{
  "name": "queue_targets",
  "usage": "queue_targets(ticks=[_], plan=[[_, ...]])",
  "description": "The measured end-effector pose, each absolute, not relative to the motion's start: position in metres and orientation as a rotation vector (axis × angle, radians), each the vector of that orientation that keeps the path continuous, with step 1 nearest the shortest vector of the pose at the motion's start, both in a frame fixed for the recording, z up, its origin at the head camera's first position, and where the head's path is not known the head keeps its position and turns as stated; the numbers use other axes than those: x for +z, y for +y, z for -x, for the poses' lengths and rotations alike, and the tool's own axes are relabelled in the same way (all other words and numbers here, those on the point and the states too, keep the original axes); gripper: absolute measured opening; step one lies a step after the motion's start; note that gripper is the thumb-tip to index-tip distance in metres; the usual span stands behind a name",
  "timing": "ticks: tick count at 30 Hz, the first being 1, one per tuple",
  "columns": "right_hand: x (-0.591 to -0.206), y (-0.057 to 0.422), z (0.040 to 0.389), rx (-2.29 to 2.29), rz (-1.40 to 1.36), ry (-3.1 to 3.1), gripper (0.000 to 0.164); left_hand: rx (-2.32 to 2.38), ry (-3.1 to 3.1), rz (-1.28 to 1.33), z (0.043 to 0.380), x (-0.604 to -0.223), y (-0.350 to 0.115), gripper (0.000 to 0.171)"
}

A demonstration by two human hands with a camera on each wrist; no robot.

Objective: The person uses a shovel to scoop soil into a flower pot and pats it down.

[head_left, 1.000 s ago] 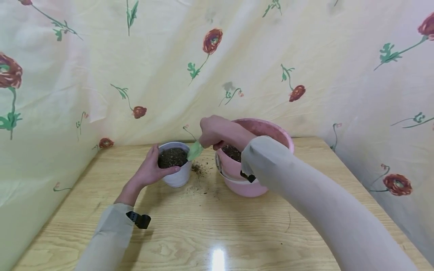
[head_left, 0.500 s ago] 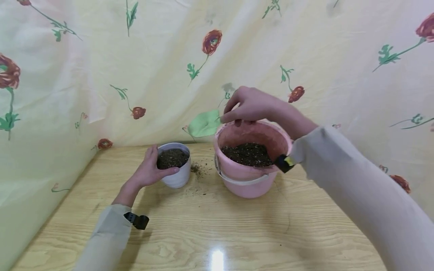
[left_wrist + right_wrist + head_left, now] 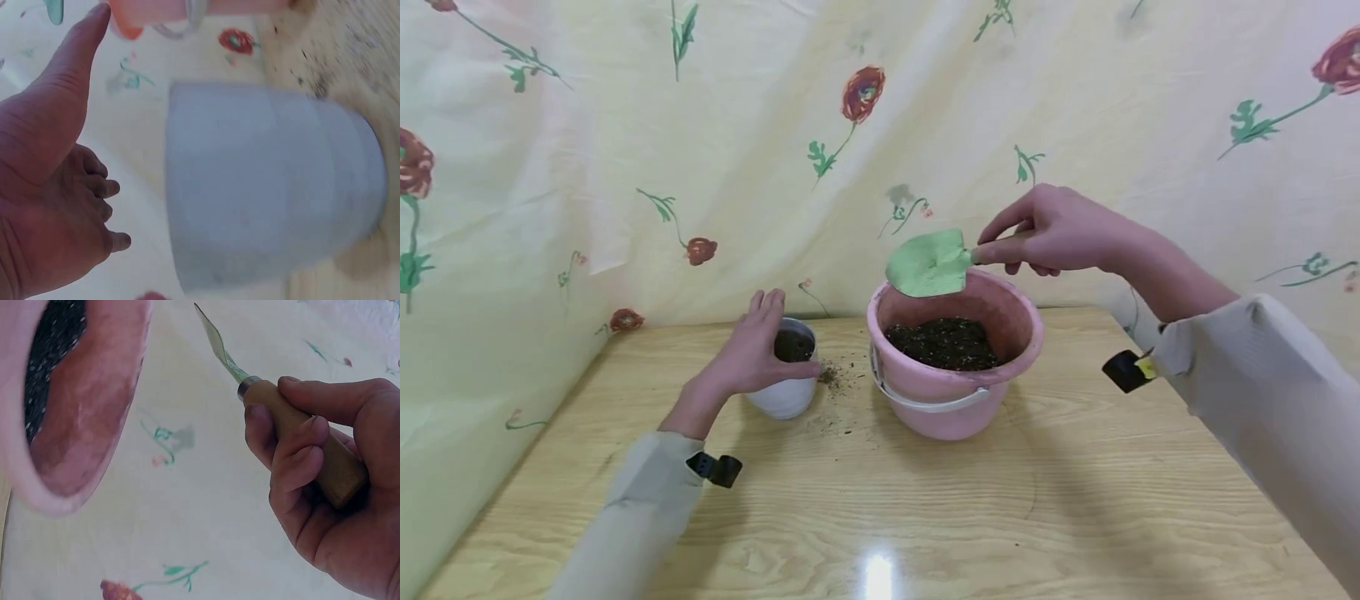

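Note:
A hand trowel with a green blade (image 3: 929, 265) and a wooden handle (image 3: 290, 419) is gripped by my right hand (image 3: 1063, 229), above the pink bucket (image 3: 925, 385). Dark soil (image 3: 946, 343) lies inside that bucket. At the left stands a white flower pot (image 3: 784, 400), upright on the table and holding soil (image 3: 793, 345). Over this pot hovers my left hand (image 3: 747, 354), thumb and fingers spread apart. The left wrist view shows the hand (image 3: 47, 181) apart from the pot's wall (image 3: 269, 181).
Loose soil (image 3: 831, 377) is scattered on the wooden table (image 3: 850, 500) between pot and bucket. A pale handle (image 3: 932, 407) hangs down the bucket's front. Behind the table rises a flower-patterned cloth (image 3: 760, 167).
My right hand has carried the trowel from the pot's rim rightward to above the bucket. My left hand has let go of the pot and lifted off it.

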State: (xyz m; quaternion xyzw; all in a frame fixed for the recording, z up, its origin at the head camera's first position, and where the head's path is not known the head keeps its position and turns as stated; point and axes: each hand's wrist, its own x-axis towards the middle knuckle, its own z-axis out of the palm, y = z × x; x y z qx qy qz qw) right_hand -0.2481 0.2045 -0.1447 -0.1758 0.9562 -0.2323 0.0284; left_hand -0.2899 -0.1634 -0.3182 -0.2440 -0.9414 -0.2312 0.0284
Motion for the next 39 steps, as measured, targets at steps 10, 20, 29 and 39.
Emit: queue_targets(ticks=[10, 20, 29, 39], plan=[[-0.153, 0.239, 0.235, -0.692, 0.573, 3.011, 0.022, -0.847, -2.856, 0.949, 0.287, -0.293, -0.115, 0.126], [-0.179, 0.251, 0.245, -0.666, 0.495, 3.000, 0.031, -0.889, -2.800, 1.093, 0.290, -0.275, -0.070, 0.125], [-0.220, 0.239, 0.271, -0.468, 0.671, 3.061, 0.017, -0.879, -2.860, 1.118, 0.305, -0.282, -0.027, 0.119], [-0.259, 0.212, 0.303, -0.278, 0.731, 3.061, 0.013, -0.789, -2.965, 1.032, 0.310, -0.286, -0.018, 0.116]])
